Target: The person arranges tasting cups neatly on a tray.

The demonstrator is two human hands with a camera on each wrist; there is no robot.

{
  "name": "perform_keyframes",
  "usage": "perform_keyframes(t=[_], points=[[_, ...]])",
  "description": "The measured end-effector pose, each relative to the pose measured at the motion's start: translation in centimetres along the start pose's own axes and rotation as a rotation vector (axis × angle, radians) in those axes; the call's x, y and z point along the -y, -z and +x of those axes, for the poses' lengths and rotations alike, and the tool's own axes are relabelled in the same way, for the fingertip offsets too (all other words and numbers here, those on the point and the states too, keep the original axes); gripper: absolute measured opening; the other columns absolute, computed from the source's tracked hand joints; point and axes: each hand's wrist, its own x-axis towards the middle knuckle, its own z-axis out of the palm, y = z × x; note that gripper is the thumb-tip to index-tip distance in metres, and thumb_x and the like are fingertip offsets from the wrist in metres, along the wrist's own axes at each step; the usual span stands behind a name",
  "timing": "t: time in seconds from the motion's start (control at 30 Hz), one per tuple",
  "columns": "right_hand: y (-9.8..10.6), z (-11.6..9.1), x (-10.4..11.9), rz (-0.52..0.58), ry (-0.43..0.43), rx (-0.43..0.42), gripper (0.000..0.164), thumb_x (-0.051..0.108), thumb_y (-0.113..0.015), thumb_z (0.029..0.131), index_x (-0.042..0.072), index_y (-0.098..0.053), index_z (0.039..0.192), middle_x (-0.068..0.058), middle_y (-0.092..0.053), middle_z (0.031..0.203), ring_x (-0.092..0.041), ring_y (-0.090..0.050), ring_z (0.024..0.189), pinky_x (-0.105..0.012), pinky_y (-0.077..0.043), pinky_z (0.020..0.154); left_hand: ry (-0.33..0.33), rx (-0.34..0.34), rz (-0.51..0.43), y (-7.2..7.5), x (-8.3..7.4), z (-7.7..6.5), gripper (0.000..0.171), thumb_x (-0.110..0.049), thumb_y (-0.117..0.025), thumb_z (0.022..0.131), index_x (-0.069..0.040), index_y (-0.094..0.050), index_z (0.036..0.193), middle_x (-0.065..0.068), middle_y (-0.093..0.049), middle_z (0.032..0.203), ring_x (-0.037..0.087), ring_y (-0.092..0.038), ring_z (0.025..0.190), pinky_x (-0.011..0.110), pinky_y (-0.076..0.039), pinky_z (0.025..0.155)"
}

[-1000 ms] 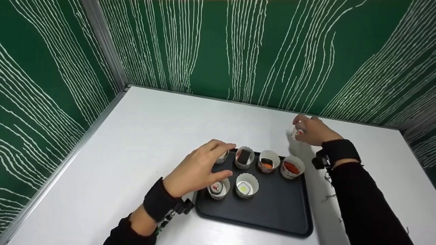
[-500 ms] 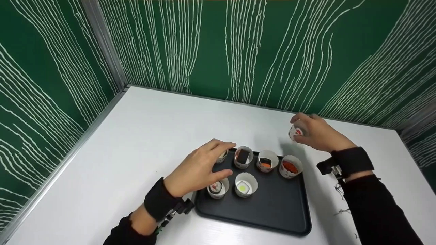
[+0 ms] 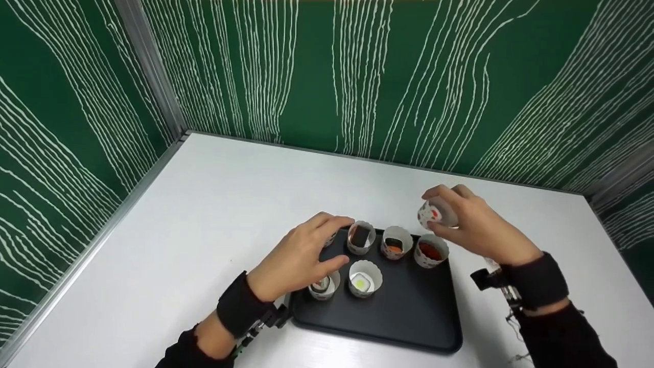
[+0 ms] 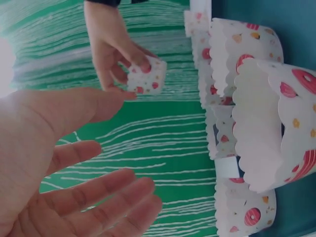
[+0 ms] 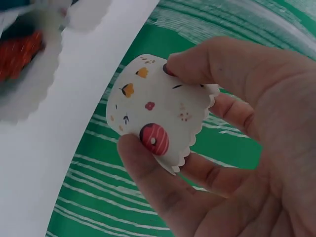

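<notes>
My right hand (image 3: 475, 227) pinches a white paper baking cup (image 5: 150, 106) with a scalloped rim and flower and donut prints. It holds the cup tilted on its side above the back right of a black tray (image 3: 403, 317), thumb on one side and fingers on the other. Over the tray's left side, my left hand (image 3: 301, 255) hovers with spread, relaxed fingers and nothing in them. Below it, a baking cup (image 3: 333, 286) with a small sushi-roll-like piece is partly hidden. Beside that stands a cup (image 3: 373, 273) holding a white piece with a yellow-green centre.
Along the tray's back edge stand cups with a dark block (image 3: 360, 236), an orange-and-black piece (image 3: 394, 245) and red filling (image 3: 429, 250). Another cup (image 3: 328, 240) there is mostly behind my left hand. A green wall (image 3: 306, 76) with white lines borders the white table (image 3: 245, 179).
My right hand has brought the baking cup leftward and nearer, toward the tray's back right corner. My left hand has stayed in place.
</notes>
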Motion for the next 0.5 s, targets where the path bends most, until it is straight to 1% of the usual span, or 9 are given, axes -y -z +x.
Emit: perform_keyframes(t=[0.1,0.17,0.3,0.33,0.4,0.5], points=[[-0.3,-0.7,1.6,-0.004,0.041,-0.027,0.047,0.012,-0.079,0.097,0.017,-0.061,0.14,-0.015,-0.065,0.122,-0.023,-0.065,0.097,-0.04,-0.058,0.075,-0.014,-0.019,-0.018,-0.2,-0.3,0.0,0.057,-0.021,-0.081,0.097,-0.014,-0.059,0.149,0.006,-0.068,0.13,0.021,-0.068,0.121,0.041,-0.058,0.105],[-0.5,-1.1,2.6,-0.007,0.073,-0.055,0.047,0.011,-0.079,0.096,0.018,-0.061,0.14,-0.012,-0.065,0.123,-0.021,-0.065,0.099,-0.039,-0.058,0.075,-0.039,-0.037,-0.027,-0.4,-0.4,0.1,0.055,-0.018,-0.081,0.097,-0.014,-0.061,0.148,0.005,-0.069,0.13,0.02,-0.067,0.122,0.04,-0.057,0.106],[-0.8,-1.9,4.3,-0.019,0.134,-0.112,0.049,0.012,-0.08,0.096,0.02,-0.062,0.141,-0.006,-0.066,0.124,-0.015,-0.062,0.101,-0.035,-0.057,0.076,-0.077,-0.067,-0.055,-0.6,-0.5,0.3,0.05,-0.015,-0.082,0.096,-0.012,-0.065,0.143,0.004,-0.071,0.123,0.021,-0.067,0.115,0.036,-0.058,0.1],[-0.9,-2.1,4.7,-0.01,0.142,-0.12,0.049,0.012,-0.08,0.096,0.02,-0.062,0.141,-0.006,-0.066,0.124,-0.014,-0.061,0.099,-0.033,-0.056,0.074,-0.082,-0.074,-0.062,-0.7,-0.5,0.3,0.048,-0.014,-0.082,0.095,-0.011,-0.066,0.141,0.004,-0.071,0.121,0.021,-0.067,0.113,0.035,-0.058,0.098],[-1.1,-2.4,5.5,0.011,0.137,-0.117,0.05,0.013,-0.08,0.097,0.023,-0.061,0.142,-0.004,-0.065,0.124,-0.012,-0.06,0.093,-0.029,-0.055,0.07,-0.083,-0.084,-0.082,-0.7,-0.6,0.3,0.045,-0.013,-0.083,0.094,-0.01,-0.068,0.137,0.005,-0.071,0.116,0.022,-0.068,0.108,0.034,-0.057,0.095],[-1.4,-2.9,6.6,0.041,0.114,-0.096,0.052,0.014,-0.079,0.098,0.027,-0.06,0.144,-0.003,-0.064,0.125,-0.009,-0.058,0.086,-0.024,-0.052,0.065,-0.086,-0.091,-0.104,-1.0,-0.8,0.2,0.041,-0.013,-0.083,0.095,-0.009,-0.07,0.134,0.005,-0.073,0.117,0.021,-0.069,0.108,0.032,-0.059,0.094]])
